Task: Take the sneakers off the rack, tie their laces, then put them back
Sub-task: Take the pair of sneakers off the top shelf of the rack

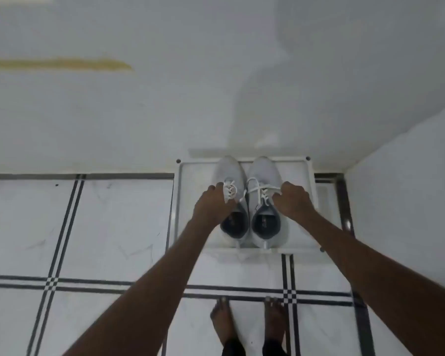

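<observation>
No legible text or labels anywhere.

The rack (303, 173) stands in a corner, its far edge against the back wall (165, 111) and a side wall (409, 176) close on its right, so nothing can pass behind it. The two sneakers (263, 176) sit side by side, touching or nearly so, leaving no room between them. The left hand (212, 205) covers the outer side of the left shoe, and the right hand (294, 201) covers the outer side of the right shoe. Bare rack shows beside each shoe. The tiled floor (88, 227) to the left and in front lies open, except for the person's bare feet (222, 322).
</observation>
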`<state>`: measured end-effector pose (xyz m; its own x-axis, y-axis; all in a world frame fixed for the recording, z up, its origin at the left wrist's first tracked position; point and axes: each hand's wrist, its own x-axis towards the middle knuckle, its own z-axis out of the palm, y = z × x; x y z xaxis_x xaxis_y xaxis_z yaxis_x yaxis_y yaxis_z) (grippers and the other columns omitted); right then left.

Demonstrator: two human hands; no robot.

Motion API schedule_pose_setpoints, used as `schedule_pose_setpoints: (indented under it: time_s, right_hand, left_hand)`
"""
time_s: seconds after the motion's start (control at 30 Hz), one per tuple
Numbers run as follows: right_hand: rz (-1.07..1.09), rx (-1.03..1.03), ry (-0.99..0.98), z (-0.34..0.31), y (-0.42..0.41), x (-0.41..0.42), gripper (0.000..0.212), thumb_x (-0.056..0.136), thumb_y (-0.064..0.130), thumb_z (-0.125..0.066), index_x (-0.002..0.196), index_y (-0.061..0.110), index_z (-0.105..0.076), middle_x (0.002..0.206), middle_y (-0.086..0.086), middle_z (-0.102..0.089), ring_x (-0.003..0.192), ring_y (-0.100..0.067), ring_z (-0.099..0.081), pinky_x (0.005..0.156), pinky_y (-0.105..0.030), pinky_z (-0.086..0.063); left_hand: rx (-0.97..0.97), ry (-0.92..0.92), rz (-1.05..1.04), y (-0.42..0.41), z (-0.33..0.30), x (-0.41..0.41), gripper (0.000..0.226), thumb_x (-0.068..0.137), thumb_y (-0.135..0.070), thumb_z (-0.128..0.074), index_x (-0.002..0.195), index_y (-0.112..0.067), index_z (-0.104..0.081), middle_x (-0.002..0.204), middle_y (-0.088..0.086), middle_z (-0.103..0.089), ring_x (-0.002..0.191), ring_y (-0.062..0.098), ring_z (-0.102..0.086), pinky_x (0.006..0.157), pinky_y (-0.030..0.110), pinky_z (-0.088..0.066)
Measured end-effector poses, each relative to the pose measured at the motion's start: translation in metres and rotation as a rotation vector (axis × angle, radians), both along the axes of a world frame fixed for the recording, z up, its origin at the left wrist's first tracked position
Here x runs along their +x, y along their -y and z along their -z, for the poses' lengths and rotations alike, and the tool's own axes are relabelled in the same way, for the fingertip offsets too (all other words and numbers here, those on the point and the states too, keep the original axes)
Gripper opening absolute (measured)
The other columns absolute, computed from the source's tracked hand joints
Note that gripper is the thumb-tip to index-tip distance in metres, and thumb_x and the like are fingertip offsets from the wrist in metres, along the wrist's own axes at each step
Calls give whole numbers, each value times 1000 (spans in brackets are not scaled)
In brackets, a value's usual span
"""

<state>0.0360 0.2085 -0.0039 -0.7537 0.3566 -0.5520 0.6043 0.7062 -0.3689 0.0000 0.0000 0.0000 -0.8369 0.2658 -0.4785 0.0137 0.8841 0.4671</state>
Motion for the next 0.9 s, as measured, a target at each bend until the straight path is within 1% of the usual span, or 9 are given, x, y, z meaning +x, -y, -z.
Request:
schedule_pose_setpoints:
  time_s: [0.13, 0.23, 0.3, 0.43, 0.57, 0.67, 0.7, 0.8, 0.9]
  right_hand:
    - [62, -7, 93, 41, 4, 20, 34, 87, 28, -60, 106, 0, -57, 112, -22, -65, 105, -40, -61, 77, -33, -42]
    - [88, 6, 47, 69, 12, 31, 36, 84, 21, -64, 109, -2, -52, 107, -24, -66, 101, -43, -63, 77, -37, -47]
    - [129, 27, 26, 77, 13, 34, 38, 81, 17, -66, 112, -1, -52, 107, -23, -67, 100, -43, -64, 78, -38, -49]
    - [160, 37, 50, 91, 14, 43, 34, 77, 9, -69, 108, -3, -60, 105, -21, -68, 99, -41, -65, 71, -32, -43]
    - [185, 13, 3, 82, 11, 52, 24, 75, 8, -67, 97, -2, -65, 94, -20, -70, 90, -41, -67, 67, -33, -47]
    - [185, -22, -1, 63, 12, 69, 22, 73, 10, -66, 92, -1, -65, 89, -19, -70, 81, -41, -68, 69, -38, -57]
    - [179, -20, -8, 58, 13, 77, 21, 73, 10, -66, 91, -1, -65, 88, -19, -70, 81, -41, -68, 68, -38, -57]
    - [152, 4, -40, 42, 18, 104, 19, 75, 9, -66, 90, -1, -65, 86, -19, -68, 85, -41, -66, 64, -33, -48]
    - [126, 1, -74, 25, 24, 131, 15, 76, 8, -65, 88, -1, -65, 77, -13, -61, 83, -40, -65, 62, -32, -44]
  left_hand:
    - [-53, 40, -33, -2, 45, 21, 59, 87, -28, -63, 137, -6, -41, 122, 20, -55, 109, 41, -59, 85, 42, -47]
    - [-73, -47, -102, -7, 70, 28, 47, 85, -15, -60, 130, -9, -48, 114, 17, -57, 97, 40, -61, 72, 39, -45]
    - [-82, -61, -178, -8, 74, 30, 45, 85, -9, -56, 129, -11, -48, 109, 18, -58, 93, 40, -62, 70, 37, -42]
    - [-64, -96, -247, -5, 87, 37, 47, 85, -6, -54, 131, -14, -49, 102, 16, -65, 90, 36, -64, 69, 34, -41]
    - [56, -73, -342, 2, 74, 46, 43, 75, -4, -60, 116, -16, -63, 96, 10, -72, 86, 32, -66, 71, 31, -44]
    - [106, -67, -389, 8, 52, 65, 43, 72, -4, -63, 113, -16, -68, 96, 7, -74, 85, 30, -66, 71, 28, -41]
    - [116, -76, -391, 9, 46, 73, 42, 72, -4, -63, 112, -17, -68, 95, 7, -74, 84, 30, -66, 71, 28, -40]
    - [153, -113, -402, 16, 25, 103, 43, 72, -3, -62, 112, -18, -68, 95, 5, -74, 81, 28, -67, 70, 28, -43]
    - [206, -134, -403, 28, 10, 134, 45, 73, -3, -62, 115, -18, -68, 96, 5, -74, 81, 27, -69, 65, 25, -49]
